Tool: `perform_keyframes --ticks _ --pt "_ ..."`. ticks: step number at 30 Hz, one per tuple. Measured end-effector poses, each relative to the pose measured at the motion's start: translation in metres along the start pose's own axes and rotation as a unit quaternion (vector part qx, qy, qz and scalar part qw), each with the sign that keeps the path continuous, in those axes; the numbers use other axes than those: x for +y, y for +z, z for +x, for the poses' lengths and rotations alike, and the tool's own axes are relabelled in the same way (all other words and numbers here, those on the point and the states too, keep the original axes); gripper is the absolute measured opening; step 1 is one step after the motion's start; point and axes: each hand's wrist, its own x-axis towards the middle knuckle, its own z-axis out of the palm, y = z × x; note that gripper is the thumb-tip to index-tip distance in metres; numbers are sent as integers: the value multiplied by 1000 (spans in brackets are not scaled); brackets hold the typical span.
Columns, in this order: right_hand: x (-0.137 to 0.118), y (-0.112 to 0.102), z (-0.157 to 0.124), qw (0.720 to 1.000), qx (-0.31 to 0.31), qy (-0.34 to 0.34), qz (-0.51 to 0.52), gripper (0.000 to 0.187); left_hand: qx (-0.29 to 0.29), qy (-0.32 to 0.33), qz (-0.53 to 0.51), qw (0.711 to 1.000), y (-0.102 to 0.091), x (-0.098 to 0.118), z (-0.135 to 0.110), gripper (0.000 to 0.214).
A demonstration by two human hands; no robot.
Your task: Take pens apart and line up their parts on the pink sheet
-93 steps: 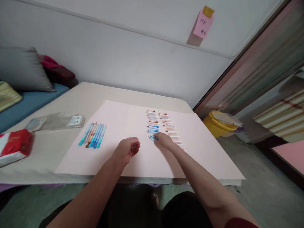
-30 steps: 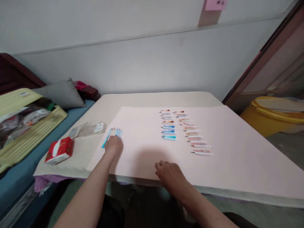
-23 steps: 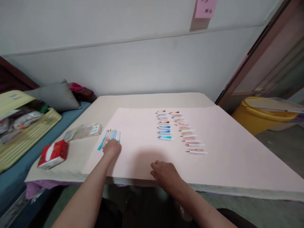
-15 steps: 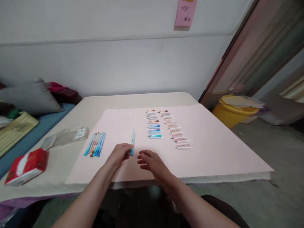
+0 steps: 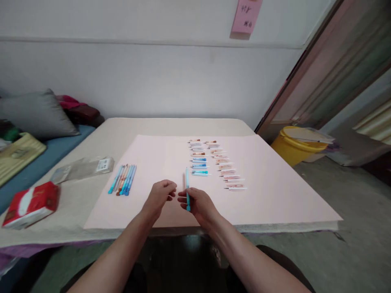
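My right hand point(image 5: 198, 202) holds a light-blue pen point(image 5: 187, 183) between thumb and fingers. The pen stands nearly upright in the view, its darker blue end toward me. Just to the left, my left hand point(image 5: 159, 194) hovers apart from the pen, fingers curled in and nothing visible in them. A group of blue and brown pens point(image 5: 124, 180) lies side by side on the pink sheet point(image 5: 159, 154), left of my hands. Beyond my right hand, blue and brown pens point(image 5: 199, 160) lie crosswise in a column, beside another column of pale pinkish pens point(image 5: 230, 177).
A clear plastic bag with a white label point(image 5: 104, 165) and a red tissue pack point(image 5: 32, 204) lie on the table's left side. A grey cushion point(image 5: 39, 114) rests further left. A yellow bin point(image 5: 293, 146) stands on the floor at right. A white wall point(image 5: 171, 81) rises behind.
The light-blue pen has passed from my left hand to my right hand. My left hand has let go of it. The view has shifted slightly.
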Motion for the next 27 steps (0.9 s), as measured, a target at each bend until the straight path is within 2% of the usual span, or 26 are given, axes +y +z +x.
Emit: perform_keyframes --ticks 2,5,8,12,15,22,27 --pt "0 1 -3 998 -52 36 5 19 -16 -34 -98 995 -2 -1 2 22" --pt "0 3 -8 988 -130 87 -5 21 -74 -69 -220 970 -1 -2 4 25" --pt "0 5 -10 983 -154 102 -13 21 -91 -76 -286 951 -1 -2 7 25" --pt "-4 8 -10 984 -138 108 -3 22 -92 -62 -326 939 -2 -2 9 17" --pt "-6 10 -11 985 -145 97 1 19 -68 -58 -327 941 -1 -1 8 13" --pt "0 21 -11 990 -66 0 -123 17 -9 -41 -283 958 2 -4 7 18" --pt "6 24 -9 982 -24 -28 -186 17 39 -36 -239 970 3 -9 7 27"
